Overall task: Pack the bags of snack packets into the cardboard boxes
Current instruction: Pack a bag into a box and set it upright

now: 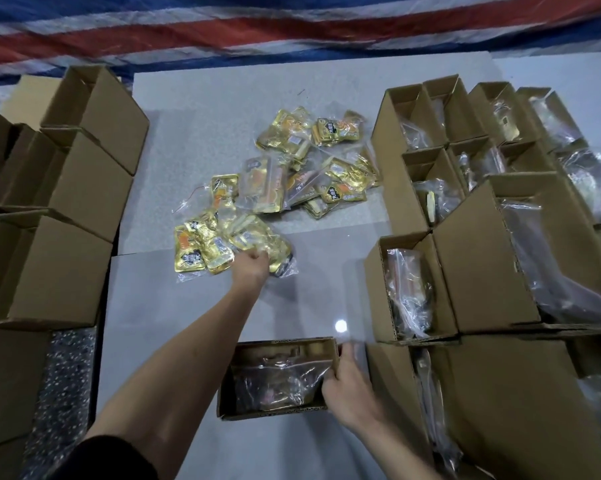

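Your left hand (pixel 252 268) reaches far, fingers curled round the nearest clear bag of gold snack packets (pixel 222 247) on the grey table (pixel 174 306). Your right hand (pixel 345 386) grips the right wall of the near open cardboard box (pixel 278 379), which holds one bag.

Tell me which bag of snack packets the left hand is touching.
The nearest bag, lying apart at the pile's front edge. The left hand grips its near corner; the other bags sit untouched farther back.
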`<state>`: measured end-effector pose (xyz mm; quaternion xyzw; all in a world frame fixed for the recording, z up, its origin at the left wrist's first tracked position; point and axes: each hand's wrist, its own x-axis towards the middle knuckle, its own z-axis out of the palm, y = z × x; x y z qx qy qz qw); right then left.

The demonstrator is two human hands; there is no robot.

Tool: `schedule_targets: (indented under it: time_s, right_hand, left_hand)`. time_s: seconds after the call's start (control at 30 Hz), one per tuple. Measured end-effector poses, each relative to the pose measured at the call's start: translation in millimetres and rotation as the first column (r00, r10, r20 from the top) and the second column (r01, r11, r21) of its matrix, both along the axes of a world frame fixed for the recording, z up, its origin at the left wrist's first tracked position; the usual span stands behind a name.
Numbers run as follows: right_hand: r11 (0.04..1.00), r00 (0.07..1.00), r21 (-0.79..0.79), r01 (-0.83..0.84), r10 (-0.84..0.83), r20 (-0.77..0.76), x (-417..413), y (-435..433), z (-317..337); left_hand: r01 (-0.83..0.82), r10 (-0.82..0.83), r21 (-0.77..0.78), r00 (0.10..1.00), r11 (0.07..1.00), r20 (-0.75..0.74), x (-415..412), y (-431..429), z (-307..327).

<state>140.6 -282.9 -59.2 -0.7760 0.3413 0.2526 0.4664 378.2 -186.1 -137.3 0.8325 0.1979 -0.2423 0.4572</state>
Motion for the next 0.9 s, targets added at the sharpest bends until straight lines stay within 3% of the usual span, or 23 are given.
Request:
schedule_targets:
  time_s: [0.17, 0.3, 0.4, 0.53, 0.63, 0.73, 0.8, 0.9]
  right_hand:
    - [1.0, 1.0, -0.023, -0.017, 0.017, -0.01, 2, 0, 2]
    - [0.999, 0.999, -0.025, -0.029, 0.028, -0.026, 1, 1, 6]
    - [0.999, 0.999, -0.024, -0.046, 0.045, -0.026, -1, 1, 9]
    - [0.997, 0.996, -0.001, -0.08, 0.08, -0.033, -6, -1, 13]
    - [0.992, 0.99, 0.027, -0.125, 0.126, -0.055, -8, -6, 16]
    - [0.987, 0.983, 0.01, -0.162, 0.162, -0.08, -9, -10, 18]
    - [0.986, 0.982, -0.002, -0.166, 0.165, -0.092, -10, -10, 18]
    - [0.987, 0.981, -0.014, -0.162, 0.16, -0.107, -11, -7, 17]
  left_hand:
    - [0.102, -0.099, 0.017, 0.985, 0.995, -0.143, -11, 20, -5]
    - [0.255, -0.23, 0.034, 0.915, 0.966, -0.331, -32, 50, -11]
    - [0.482, -0.387, 0.094, 0.791, 0.871, -0.474, -45, 69, -11]
    - [0.733, -0.529, 0.119, 0.584, 0.67, -0.615, -64, 99, -10]
    - [0.677, -0.504, -0.014, 0.534, 0.736, -0.678, -70, 115, -1]
    - [0.529, -0.458, -0.115, 0.581, 0.841, -0.673, -66, 113, 10]
    - [0.407, -0.366, -0.062, 0.73, 0.911, -0.577, -60, 105, 6]
    - [0.213, -0.175, 0.121, 0.947, 0.969, -0.27, -49, 93, -5]
